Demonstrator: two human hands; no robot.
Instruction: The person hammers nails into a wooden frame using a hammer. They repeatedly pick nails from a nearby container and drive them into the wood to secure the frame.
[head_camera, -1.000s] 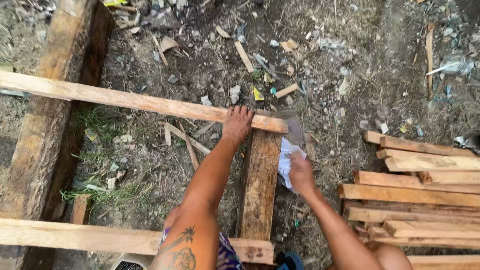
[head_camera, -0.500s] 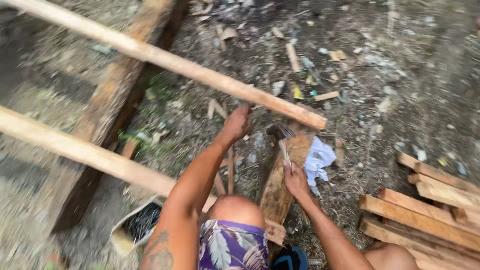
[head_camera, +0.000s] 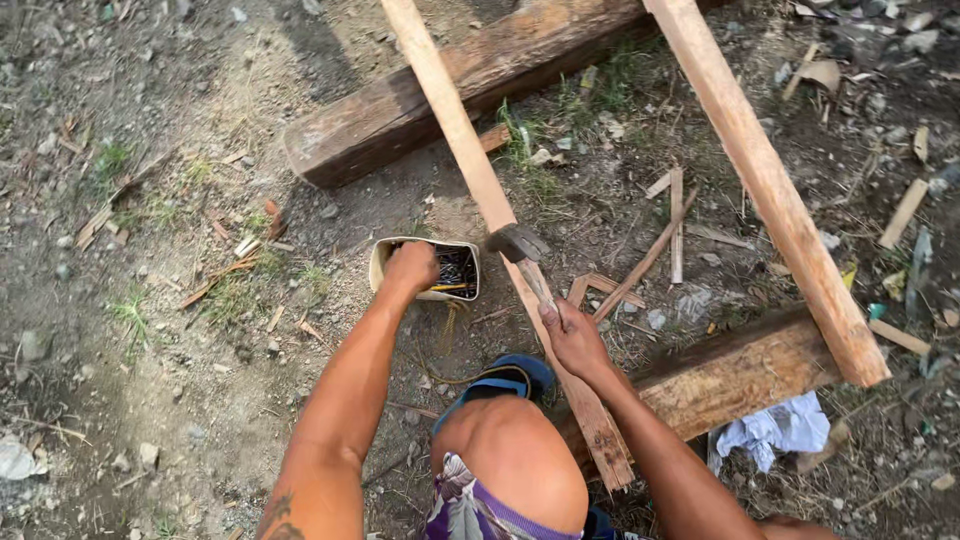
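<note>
- Nearest the camera, a bent bare knee (head_camera: 515, 470) with patterned shorts fills the bottom edge, a blue sandal (head_camera: 505, 378) on the dirt just beyond it.
- A crumpled white cloth (head_camera: 775, 428) lies on the ground at the lower right, beside a dark thick beam (head_camera: 740, 375).
- The right hand (head_camera: 572, 338) has its fingers wrapped around the handle of a hammer (head_camera: 525, 255), whose dark metal head rests against a pale wooden batten (head_camera: 470, 160) running away from the person.
- The left hand (head_camera: 410, 268) reaches into a small cream-coloured container (head_camera: 385, 262) sitting on the dirt left of the batten; its fingers are bunched inside over a heap of dark nails (head_camera: 458, 268), and whether they pinch any cannot be told.
- A second, wider pale batten (head_camera: 760, 180) crosses the dark beam at the right.
- Farthest off, a heavy weathered timber (head_camera: 440, 95) lies across the ground under both battens, with wood scraps and sparse grass scattered around.
</note>
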